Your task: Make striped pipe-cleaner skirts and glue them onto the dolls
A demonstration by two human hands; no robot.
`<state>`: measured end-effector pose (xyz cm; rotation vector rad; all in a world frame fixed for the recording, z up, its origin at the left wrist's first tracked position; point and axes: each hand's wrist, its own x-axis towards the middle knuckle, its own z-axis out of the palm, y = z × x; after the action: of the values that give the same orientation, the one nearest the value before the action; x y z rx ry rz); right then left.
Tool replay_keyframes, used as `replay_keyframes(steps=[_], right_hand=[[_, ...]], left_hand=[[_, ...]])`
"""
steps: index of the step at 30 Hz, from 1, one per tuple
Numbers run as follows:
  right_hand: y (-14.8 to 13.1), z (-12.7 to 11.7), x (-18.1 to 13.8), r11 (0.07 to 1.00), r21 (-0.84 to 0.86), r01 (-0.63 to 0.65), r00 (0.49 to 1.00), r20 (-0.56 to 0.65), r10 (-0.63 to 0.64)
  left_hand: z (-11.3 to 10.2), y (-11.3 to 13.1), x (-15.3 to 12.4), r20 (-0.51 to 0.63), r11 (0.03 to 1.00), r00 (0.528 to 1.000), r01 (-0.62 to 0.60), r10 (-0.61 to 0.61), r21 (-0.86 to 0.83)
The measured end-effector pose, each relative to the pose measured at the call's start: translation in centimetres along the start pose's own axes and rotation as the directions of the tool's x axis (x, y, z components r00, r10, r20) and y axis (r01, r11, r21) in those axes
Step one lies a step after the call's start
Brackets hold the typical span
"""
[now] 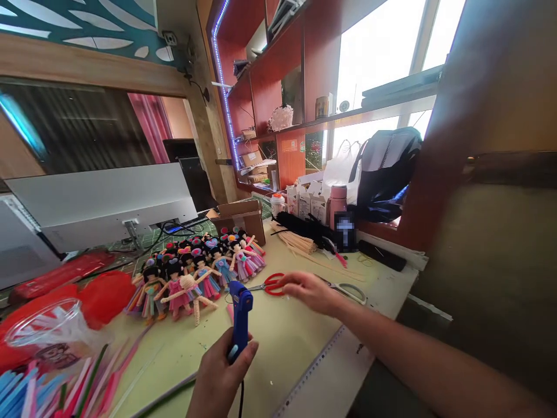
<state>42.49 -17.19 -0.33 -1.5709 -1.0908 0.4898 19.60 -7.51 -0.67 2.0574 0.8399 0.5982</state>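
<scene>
My left hand [224, 371] is closed around the handle of a blue hot glue gun [241, 316], which stands upright with its cord hanging below. My right hand [307, 292] hovers over the table, fingers reaching left and slightly apart, beside red-handled scissors [273, 284]; whether it touches them I cannot tell. Behind its wrist lies a second pair of scissors with pale handles [352, 292]. Left of the glue gun stand several small dolls [204, 264] in colourful dresses. A plain cream doll body [191, 285] without a dress leans at their front.
Pipe cleaners [47, 386] in pink and blue fill the lower left, near red plastic bags [104, 296]. A ruler [311, 371] lies along the table's right side. Farther back are a cardboard box [239, 217], black bundles [300, 226], cream strips [298, 241] and a pink bottle [337, 203].
</scene>
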Motion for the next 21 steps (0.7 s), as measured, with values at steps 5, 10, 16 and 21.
replay_keyframes(steps=[5,10,16,21], right_hand=[[-2.1,5.8,-1.0,0.934,0.354,-0.042,0.931,0.353,-0.092],[-2.9,8.1,-0.9,0.887,0.446,-0.12,0.959,0.283,-0.013],[-2.5,9.3,-0.1,0.854,0.454,-0.255,0.959,0.234,0.161],[-2.3,7.5,2.7,0.776,0.515,-0.365,0.924,0.301,0.234]], left_hand=[[0.3,-0.5,0.3,0.053,0.988,0.996,-0.082,0.076,0.129],[0.6,-1.3,0.5,0.051,0.979,0.995,-0.089,0.081,0.185],[-0.7,-1.1,0.2,0.062,0.96,0.995,-0.095,0.081,0.264],[-3.2,-2.4,1.2,-0.069,0.969,0.998,0.015,0.002,0.247]])
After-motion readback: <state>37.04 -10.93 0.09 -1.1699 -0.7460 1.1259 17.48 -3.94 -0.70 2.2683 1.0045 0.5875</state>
